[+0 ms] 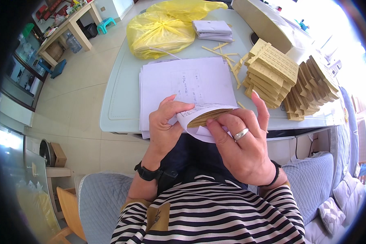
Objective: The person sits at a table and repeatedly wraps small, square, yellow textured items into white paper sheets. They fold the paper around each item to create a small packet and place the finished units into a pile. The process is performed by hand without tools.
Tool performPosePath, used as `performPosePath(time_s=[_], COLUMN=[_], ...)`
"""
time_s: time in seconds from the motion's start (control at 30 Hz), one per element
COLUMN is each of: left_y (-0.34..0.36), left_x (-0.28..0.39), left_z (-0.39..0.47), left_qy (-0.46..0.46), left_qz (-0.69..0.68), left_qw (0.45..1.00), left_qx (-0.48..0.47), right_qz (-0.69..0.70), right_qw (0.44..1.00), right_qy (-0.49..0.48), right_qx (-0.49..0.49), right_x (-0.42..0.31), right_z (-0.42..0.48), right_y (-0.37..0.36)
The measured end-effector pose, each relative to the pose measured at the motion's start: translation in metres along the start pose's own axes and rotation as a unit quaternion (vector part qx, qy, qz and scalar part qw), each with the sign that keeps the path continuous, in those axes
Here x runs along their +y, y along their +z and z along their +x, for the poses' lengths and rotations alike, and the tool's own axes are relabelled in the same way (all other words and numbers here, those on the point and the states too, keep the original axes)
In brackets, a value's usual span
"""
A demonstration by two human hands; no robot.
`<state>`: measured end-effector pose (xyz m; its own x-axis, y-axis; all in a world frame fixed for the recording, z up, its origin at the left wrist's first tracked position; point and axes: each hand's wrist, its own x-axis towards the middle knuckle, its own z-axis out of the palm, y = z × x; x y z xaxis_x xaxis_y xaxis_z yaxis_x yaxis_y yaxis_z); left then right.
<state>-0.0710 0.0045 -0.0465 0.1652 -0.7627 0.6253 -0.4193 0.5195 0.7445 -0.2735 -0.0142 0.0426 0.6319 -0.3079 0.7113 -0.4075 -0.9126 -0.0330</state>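
Above the table's near edge, my left hand [167, 131] grips the left end of a printed white paper sheet [201, 107], curved around a wad of brownish-yellow paper [210, 117]. My right hand [244, 137], with a ring, has its thumb and fingers on the open edge of this bundle and pinches the wad and paper there. Just beyond my hands lies a stack of white sheets [161, 82] bearing writing. To the right stand a pile of perforated yellow paper [274, 64] and a second fanned pile of yellow paper [311, 88].
A tied yellow plastic bag [161, 33] and several folded white paper packets [213, 29] occupy the table's far side. Yellow paper strips [231, 65] lie scattered between the stacks. A long box [265, 24] stands at the back right. Quilted sofa covers [311, 177] flank me.
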Motion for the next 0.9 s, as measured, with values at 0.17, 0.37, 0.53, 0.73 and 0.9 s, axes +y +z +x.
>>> performPosePath(time_s=[0.17,0.37,0.53,0.73,0.9], left_y=[0.000,0.002,0.000,-0.003,-0.010], left_x=[-0.001,-0.001,-0.001,0.001,0.031], left_z=[-0.002,-0.004,-0.004,-0.004,-0.003], left_qy=[-0.005,-0.004,0.008,0.030,0.000], left_qz=[0.001,-0.005,0.010,0.030,0.065], left_qw=[1.000,1.000,1.000,0.999,0.998], left_qx=[0.005,0.009,0.005,-0.009,0.001], right_qz=[0.014,0.017,0.004,0.033,0.048], right_qw=[0.999,0.998,0.998,0.998,0.993], right_qy=[0.006,0.005,0.000,-0.041,-0.056], right_qx=[-0.031,-0.054,-0.068,-0.038,-0.089], right_x=[-0.003,-0.006,-0.008,-0.003,0.000], right_z=[0.002,0.002,0.002,0.004,0.011], right_y=[-0.005,-0.007,-0.008,-0.002,-0.009])
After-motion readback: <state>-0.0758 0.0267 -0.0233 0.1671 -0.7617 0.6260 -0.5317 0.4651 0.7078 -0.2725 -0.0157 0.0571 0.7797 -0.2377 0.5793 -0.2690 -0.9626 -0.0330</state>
